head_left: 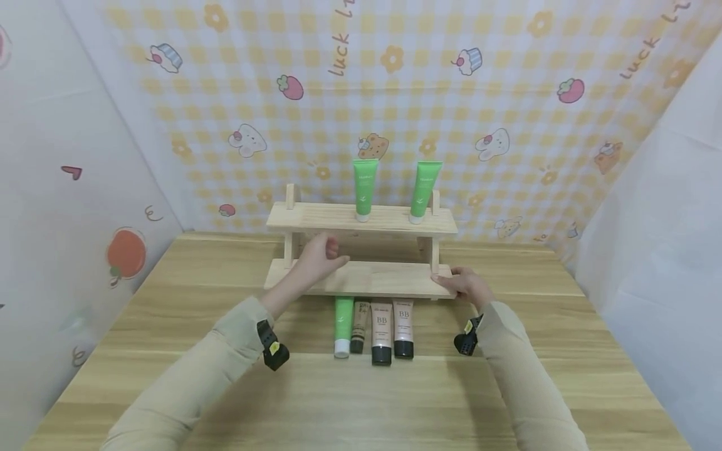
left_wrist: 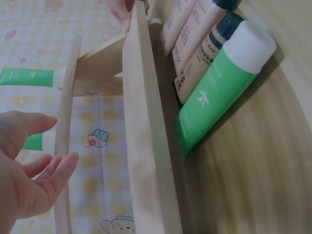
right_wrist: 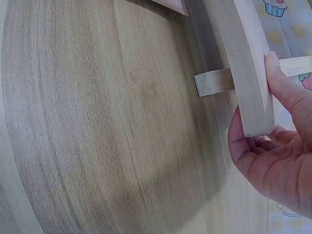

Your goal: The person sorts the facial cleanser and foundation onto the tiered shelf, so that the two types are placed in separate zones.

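Observation:
A two-tier wooden shelf [head_left: 369, 280] stands on the table. Its lower board's right end is gripped by my right hand [head_left: 465, 285]; the right wrist view shows the thumb on top of the board [right_wrist: 253, 92] and fingers curled under it. My left hand [head_left: 323, 258] hovers in front of the shelf's left half, thumb and fingers apart, holding nothing. On the upper board stand two green tubes, one near the middle [head_left: 365, 188] and one tilted at the right [head_left: 424, 191]. Both have white caps downward.
Before the shelf lie a green tube [head_left: 343, 326], a slim beige tube [head_left: 360, 326] and two pink BB cream tubes [head_left: 381, 326] [head_left: 403, 322], caps toward me. A patterned cloth [head_left: 395, 100] hangs behind; white sheets [head_left: 51, 188] flank the wooden table [head_left: 361, 407].

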{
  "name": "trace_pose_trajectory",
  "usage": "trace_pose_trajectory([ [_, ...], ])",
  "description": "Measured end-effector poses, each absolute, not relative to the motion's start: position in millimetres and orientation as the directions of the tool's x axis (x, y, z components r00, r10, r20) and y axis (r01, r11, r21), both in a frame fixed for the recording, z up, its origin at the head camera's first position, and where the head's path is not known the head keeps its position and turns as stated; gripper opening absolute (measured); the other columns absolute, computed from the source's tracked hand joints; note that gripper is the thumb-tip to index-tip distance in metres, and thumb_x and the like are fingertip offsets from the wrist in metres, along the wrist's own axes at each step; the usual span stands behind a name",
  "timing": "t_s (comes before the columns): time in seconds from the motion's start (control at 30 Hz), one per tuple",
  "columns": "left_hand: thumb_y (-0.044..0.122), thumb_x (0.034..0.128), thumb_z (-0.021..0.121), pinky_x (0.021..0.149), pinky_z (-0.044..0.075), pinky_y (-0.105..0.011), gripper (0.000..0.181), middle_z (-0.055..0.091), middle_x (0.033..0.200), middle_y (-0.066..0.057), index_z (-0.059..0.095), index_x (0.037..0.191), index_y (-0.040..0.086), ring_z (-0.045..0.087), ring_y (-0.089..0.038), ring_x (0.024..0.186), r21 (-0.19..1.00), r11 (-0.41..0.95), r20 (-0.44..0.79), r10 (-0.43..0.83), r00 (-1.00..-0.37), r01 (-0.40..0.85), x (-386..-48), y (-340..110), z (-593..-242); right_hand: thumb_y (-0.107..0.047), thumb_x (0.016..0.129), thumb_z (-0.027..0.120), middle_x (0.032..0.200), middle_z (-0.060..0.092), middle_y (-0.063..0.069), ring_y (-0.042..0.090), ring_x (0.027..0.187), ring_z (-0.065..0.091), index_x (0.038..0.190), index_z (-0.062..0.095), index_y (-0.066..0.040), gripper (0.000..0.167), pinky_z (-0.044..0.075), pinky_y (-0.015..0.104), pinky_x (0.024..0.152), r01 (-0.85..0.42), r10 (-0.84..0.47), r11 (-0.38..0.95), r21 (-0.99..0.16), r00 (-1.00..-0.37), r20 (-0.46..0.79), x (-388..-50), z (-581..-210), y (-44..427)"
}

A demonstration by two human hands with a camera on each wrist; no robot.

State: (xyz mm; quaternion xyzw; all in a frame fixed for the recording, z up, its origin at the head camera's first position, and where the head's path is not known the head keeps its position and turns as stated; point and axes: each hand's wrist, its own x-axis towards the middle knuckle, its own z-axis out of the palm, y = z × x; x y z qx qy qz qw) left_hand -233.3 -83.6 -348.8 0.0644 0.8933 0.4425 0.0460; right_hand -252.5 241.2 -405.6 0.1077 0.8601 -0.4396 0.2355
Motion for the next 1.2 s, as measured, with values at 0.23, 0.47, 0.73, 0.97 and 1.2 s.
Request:
trace_pose_trajectory([
  [0.23,0.022,0.0841,0.064,0.090,0.050,-0.038,0.049,0.055,0.117,-0.020,0.045,0.122,-0.003,0.055,-0.030,0.108,0.787,0.615,-0.082,0.185,-0.979,0.050,-223,-89,-358,-0.044,0.086,0.057,0.107,0.049,0.014,0.018,0.086,0.047,0.138,0.025,0.006,0.079,0.046,0.028,0.077,0.408,0.013,0.623,-0.667,-0.858,-0.513,-253,-404,240],
  [0.47,0.021,0.0832,0.065,0.086,0.051,-0.037,0.047,0.056,0.115,-0.019,0.048,0.120,-0.003,0.057,-0.030,0.104,0.768,0.639,-0.123,0.213,-0.969,0.044,-212,-93,-366,-0.043,0.087,0.056,0.117,0.047,0.017,0.020,0.094,0.048,0.139,0.025,0.006,0.078,0.047,0.030,0.084,0.420,0.009,0.606,-0.675,-0.853,-0.522,-253,-402,238],
  [0.73,0.022,0.0827,0.065,0.085,0.052,-0.037,0.046,0.059,0.110,-0.018,0.049,0.117,-0.003,0.059,-0.027,0.099,0.721,0.691,-0.177,0.243,-0.954,0.042,-203,-97,-377,-0.041,0.088,0.055,0.115,0.047,0.016,0.019,0.094,0.048,0.139,0.023,0.008,0.077,0.046,0.028,0.082,0.394,-0.029,0.600,-0.696,-0.859,-0.512,-253,-403,240],
  [0.97,0.022,0.0830,0.065,0.081,0.053,-0.033,0.040,0.061,0.104,-0.013,0.051,0.114,0.000,0.059,-0.021,0.092,0.711,0.703,-0.249,0.260,-0.933,0.006,-198,-98,-387,-0.041,0.088,0.056,0.112,0.048,0.012,0.018,0.097,0.048,0.138,0.025,0.008,0.077,0.046,0.031,0.088,0.401,-0.045,0.574,-0.714,-0.855,-0.517,-253,-402,241],
  [1.2,0.024,0.0820,0.066,0.077,0.052,-0.031,0.044,0.061,0.097,-0.009,0.051,0.115,-0.001,0.058,-0.018,0.085,0.703,0.709,-0.357,0.280,-0.891,-0.059,-188,-97,-394,-0.042,0.088,0.055,0.121,0.046,0.016,0.020,0.101,0.047,0.139,0.023,0.008,0.078,0.046,0.033,0.091,0.415,-0.035,0.583,-0.699,-0.846,-0.532,-253,-402,241],
])
